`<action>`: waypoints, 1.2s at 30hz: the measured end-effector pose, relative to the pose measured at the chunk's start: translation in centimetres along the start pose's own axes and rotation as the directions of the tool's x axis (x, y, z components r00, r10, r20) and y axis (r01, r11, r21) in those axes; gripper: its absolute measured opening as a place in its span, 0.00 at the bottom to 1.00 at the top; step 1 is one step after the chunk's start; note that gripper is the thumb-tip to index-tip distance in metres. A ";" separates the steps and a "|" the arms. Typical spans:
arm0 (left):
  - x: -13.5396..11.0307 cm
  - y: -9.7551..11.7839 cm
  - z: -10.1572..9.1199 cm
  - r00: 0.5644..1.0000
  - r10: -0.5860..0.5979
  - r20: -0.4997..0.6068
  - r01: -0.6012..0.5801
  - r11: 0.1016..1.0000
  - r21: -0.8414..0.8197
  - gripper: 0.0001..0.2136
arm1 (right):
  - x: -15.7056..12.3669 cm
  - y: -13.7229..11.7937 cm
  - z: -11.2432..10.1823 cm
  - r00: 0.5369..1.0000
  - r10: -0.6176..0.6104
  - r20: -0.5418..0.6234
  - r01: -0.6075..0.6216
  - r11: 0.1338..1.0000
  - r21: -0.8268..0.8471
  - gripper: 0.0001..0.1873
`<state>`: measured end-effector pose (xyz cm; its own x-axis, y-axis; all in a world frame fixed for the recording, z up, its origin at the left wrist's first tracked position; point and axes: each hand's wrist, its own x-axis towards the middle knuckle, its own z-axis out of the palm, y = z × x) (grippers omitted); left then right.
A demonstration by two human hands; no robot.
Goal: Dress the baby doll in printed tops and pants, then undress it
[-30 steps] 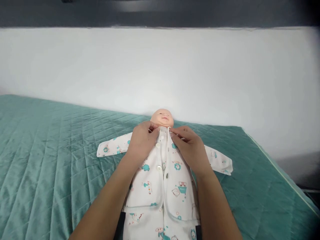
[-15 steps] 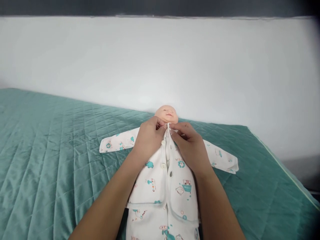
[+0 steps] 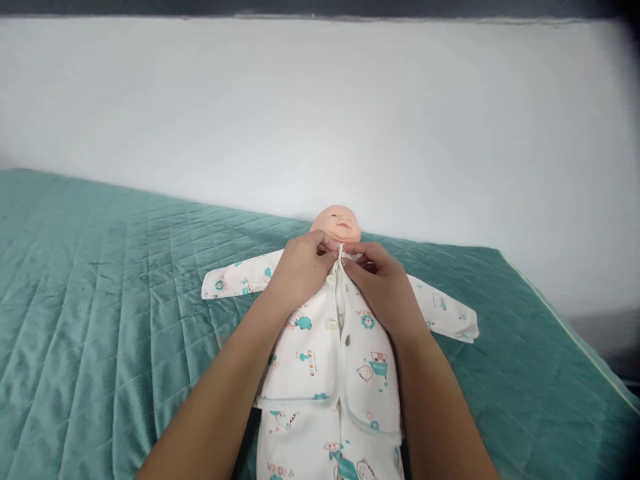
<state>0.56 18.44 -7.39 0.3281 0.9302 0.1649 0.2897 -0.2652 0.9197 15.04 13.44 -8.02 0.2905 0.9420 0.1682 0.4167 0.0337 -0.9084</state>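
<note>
The left hand [image 3: 305, 270] and right hand [image 3: 383, 283] are pinching the front edges of the printed jacket [image 3: 305, 340] near its collar [image 3: 341, 248], fingers [image 3: 367, 251] nearly closed on cloth; the jacket is lying on the green quilt [image 3: 125, 280], sleeves stretching toward nine and four o'clock, the doll's head [image 3: 336, 223] resting at twelve
</note>
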 end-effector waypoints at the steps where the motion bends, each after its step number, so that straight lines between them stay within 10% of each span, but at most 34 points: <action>1: 0.0 0.0 0.0 1.000 -0.002 -0.003 0.002 1.000 0.003 0.05 | 0.0 0.1 0.0 1.000 -0.004 -0.002 0.004 1.000 -0.015 0.12; 19: -0.2 0.0 0.4 0.999 -0.004 -0.032 0.007 0.997 0.072 0.10 | 0.3 0.2 -0.4 0.991 0.053 0.122 -0.050 0.998 -0.035 0.11; 36: -0.1 -0.3 -1.4 0.985 0.123 0.124 -0.139 0.981 0.136 0.15 | -0.2 0.4 0.1 0.999 -0.049 -0.003 0.049 0.996 0.077 0.07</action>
<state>-0.86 18.82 -7.19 0.4698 0.8520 0.2309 0.3604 -0.4239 0.8309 15.05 13.30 -8.43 0.2723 0.9382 0.2135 0.3627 0.1054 -0.9259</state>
